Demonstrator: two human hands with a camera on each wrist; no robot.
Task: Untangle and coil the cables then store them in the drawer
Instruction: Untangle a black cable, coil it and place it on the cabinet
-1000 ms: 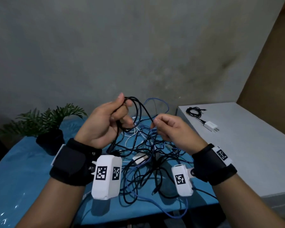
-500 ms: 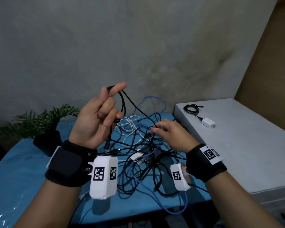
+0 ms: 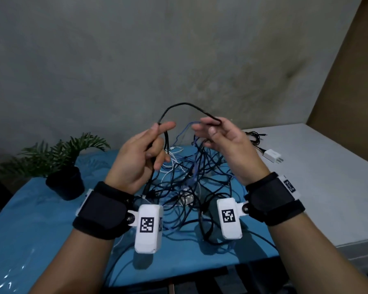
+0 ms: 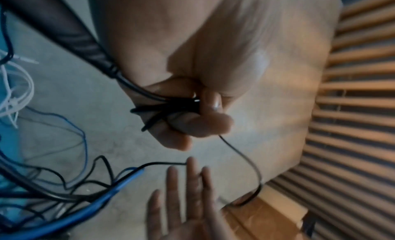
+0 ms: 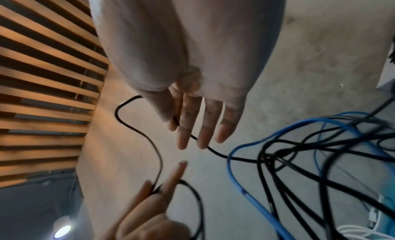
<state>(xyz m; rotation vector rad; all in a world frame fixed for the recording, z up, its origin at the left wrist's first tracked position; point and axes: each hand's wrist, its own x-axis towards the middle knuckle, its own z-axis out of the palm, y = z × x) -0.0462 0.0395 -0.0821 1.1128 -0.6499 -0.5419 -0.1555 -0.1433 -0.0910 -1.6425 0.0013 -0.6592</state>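
The left hand [image 3: 143, 154] grips loops of a black cable [image 3: 184, 104] between curled fingers and thumb, forefinger straight; the right hand [image 3: 223, 145], fingers nearly straight, has the cable's arc hooked by the thumb; both are raised over the tangle of cables [image 3: 185, 187] on the blue table [image 3: 30, 225]; no writing is readable, only square black-and-white markers on the wrist units. Half a second ago the right hand was down in the tangle; it has come up level with the left.
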